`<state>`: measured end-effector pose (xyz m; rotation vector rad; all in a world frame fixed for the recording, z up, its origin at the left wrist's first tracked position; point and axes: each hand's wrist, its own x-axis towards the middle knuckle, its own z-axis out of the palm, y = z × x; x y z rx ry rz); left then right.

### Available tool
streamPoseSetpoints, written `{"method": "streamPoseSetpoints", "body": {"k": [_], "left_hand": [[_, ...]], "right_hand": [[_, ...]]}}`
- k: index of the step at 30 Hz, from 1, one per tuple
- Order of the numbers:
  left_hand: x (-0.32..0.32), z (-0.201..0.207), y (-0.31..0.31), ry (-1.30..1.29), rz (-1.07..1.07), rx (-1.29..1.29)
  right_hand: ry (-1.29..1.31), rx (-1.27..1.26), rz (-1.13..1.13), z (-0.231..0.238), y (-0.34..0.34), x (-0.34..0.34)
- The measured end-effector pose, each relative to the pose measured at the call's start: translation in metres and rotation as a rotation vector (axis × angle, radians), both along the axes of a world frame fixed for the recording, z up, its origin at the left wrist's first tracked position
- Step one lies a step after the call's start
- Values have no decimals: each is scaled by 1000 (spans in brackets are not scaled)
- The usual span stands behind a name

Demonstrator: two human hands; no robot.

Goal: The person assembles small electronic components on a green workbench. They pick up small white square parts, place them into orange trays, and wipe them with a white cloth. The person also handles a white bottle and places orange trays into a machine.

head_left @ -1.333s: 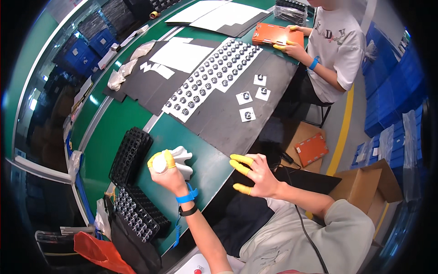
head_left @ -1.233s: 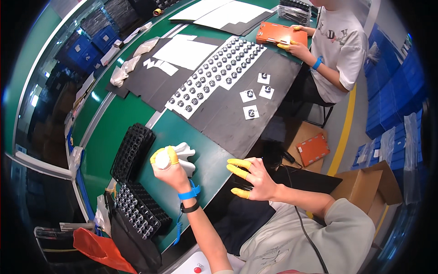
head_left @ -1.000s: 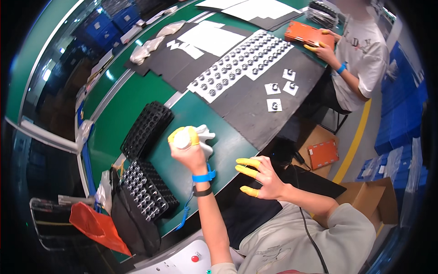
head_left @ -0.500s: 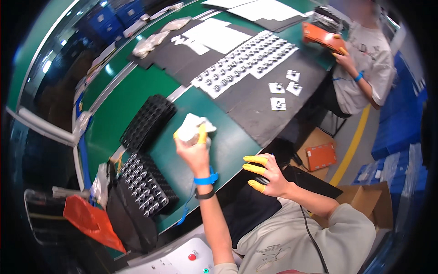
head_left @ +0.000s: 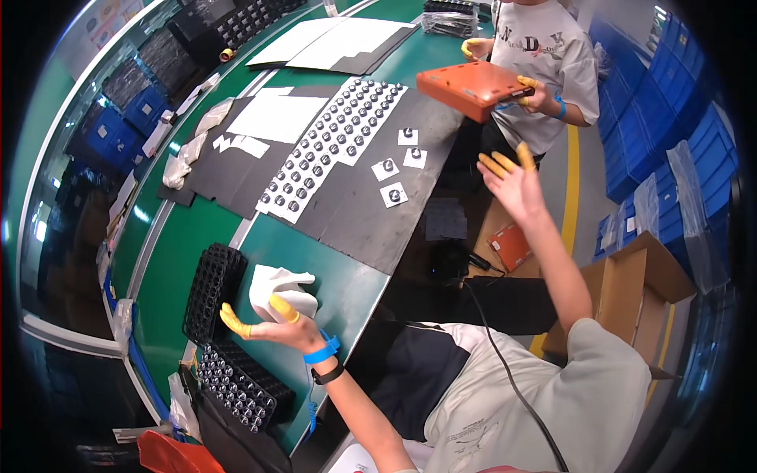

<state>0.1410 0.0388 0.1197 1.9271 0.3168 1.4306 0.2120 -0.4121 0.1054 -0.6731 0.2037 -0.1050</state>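
My left hand [head_left: 285,331], with yellow finger cots and a blue wrist strap, is open just in front of a crumpled white cloth [head_left: 272,290] on the green table. Its fingers are spread, palm turned up. My right hand [head_left: 516,185], also in yellow finger cots, reaches out beyond the table's right edge, open and holding nothing. Ahead of it, apart from its fingertips, a co-worker holds an orange, flat rectangular case [head_left: 473,83] in one hand.
Left of the cloth sit a black cell tray [head_left: 213,292] and another holding shiny round parts [head_left: 236,390]. Farther off, white sheets with rows of small round dark parts [head_left: 331,146] lie on a black mat [head_left: 347,225]. An open cardboard box [head_left: 615,292] stands at right.
My left hand has let go of the white cloth, which now lies on the table. My right hand has stretched forward toward the orange case, which the co-worker has brought closer. My view has shifted.
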Motion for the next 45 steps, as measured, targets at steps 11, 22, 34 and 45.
{"method": "streamPoseSetpoints", "body": {"k": [11,22,34,45], "left_hand": [[-1,-24,7,-166,55,116],[-49,62,-51,-344,-13,217],[-159,58,-139,-162,-1040,-1073],[-344,101,-88,-800,-672,-1288]], "right_hand": [[8,-108,-21,32,-56,-13],[-3,-154,-61,43,1,-67],[104,13,513,27,171,-129],[-211,126,1425,13,267,-159]]}}
